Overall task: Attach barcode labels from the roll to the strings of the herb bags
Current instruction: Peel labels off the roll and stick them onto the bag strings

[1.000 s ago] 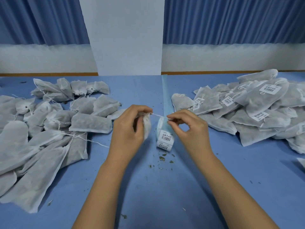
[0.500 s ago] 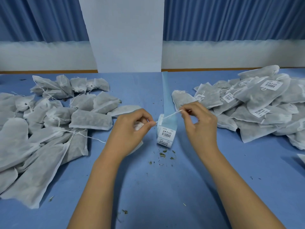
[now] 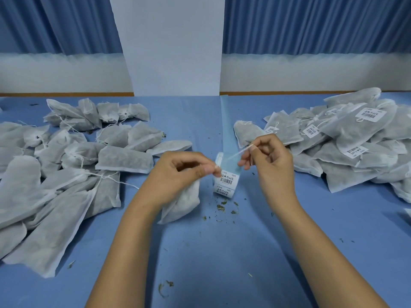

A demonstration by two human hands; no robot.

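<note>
The string [image 3: 234, 155] is stretched taut in a slant between the two hands, above the middle of the table [image 3: 222, 258]. The left hand [image 3: 175, 172] pinches its lower end between thumb and forefinger, the other fingers curled round the neck of the herb bag [image 3: 184, 202], whose lower end rests on the table. The right hand [image 3: 270, 162] pinches the upper end between thumb and forefinger tips, its remaining fingers loosely bent.

Just beyond and below the string stands the label roll [image 3: 224, 184], barcode labels showing on its near face. Its pale backing strip [image 3: 227, 125] runs straight to the far edge. Herb crumbs [image 3: 222, 207] lie just in front of the roll.

Bags without labels [image 3: 66, 174] are heaped toward the left edge. Labelled bags [image 3: 355, 141] are piled toward the right edge.
</note>
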